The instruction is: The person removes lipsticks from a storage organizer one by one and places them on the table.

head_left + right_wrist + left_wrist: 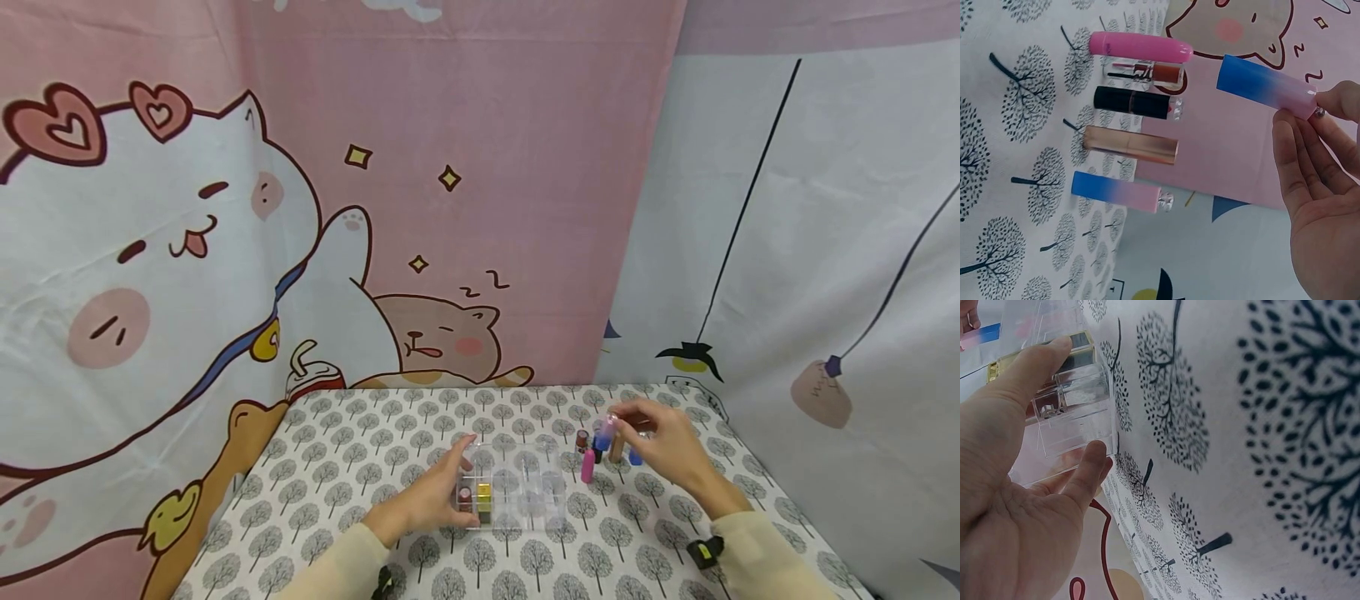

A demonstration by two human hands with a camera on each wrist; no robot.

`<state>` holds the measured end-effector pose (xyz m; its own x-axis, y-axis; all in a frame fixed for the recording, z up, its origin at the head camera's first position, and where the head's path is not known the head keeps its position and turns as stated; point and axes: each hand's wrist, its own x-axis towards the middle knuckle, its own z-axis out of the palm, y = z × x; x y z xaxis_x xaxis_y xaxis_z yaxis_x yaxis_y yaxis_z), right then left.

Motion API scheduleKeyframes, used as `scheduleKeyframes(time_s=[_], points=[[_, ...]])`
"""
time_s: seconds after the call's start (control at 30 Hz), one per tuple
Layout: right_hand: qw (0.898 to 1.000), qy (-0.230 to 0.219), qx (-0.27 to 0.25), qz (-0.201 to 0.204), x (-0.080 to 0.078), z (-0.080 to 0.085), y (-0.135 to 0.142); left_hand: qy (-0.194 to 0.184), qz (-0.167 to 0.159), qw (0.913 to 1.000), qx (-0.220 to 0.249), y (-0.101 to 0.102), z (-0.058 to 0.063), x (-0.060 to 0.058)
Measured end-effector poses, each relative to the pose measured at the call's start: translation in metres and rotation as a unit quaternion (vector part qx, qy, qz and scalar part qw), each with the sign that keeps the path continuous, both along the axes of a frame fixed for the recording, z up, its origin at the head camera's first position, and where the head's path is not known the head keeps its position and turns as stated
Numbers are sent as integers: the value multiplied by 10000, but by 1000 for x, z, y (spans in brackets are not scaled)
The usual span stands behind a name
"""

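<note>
My left hand [426,496] grips the left end of a clear divided organizer [558,500], thumb on the near side and fingers along the left and far side. Inside its left compartments stand a gold lipstick [483,493] and a dark red one with a clear case [465,498]. Off the table, my right hand [663,442] pinches a blue-to-pink lipstick tube [1263,86] by its pink end, fingertips at the small knob; the blue end points down. It hangs over the group of upright tubes right of the organizer.
Standing in a row in the right wrist view are a bright pink tube [1141,47], a clear lip gloss [1147,73], a black lipstick [1132,103], a copper tube [1132,145] and another blue-to-pink tube [1116,190]. A tree-print cloth [330,467] covers the table; printed curtains [555,208] hang behind.
</note>
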<state>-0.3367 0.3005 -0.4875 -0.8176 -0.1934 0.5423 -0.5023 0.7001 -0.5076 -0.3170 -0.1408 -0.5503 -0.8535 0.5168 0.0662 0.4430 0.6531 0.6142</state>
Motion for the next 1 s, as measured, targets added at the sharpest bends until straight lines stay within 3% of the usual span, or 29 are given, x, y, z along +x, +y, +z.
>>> scheduleKeyframes(time_s=[0.4, 0.73, 1.0], points=[[10000, -7, -7, 12, -3, -10, 8, -40, -19, 10000, 88, 0, -1, 0], [9994, -332, 31, -73, -3, -15, 12, -38, -31, 9999, 119, -1, -1, 1], [9979, -645, 18, 93, -4, -22, 14, -37, -10, 9999, 110, 0, -1, 1]])
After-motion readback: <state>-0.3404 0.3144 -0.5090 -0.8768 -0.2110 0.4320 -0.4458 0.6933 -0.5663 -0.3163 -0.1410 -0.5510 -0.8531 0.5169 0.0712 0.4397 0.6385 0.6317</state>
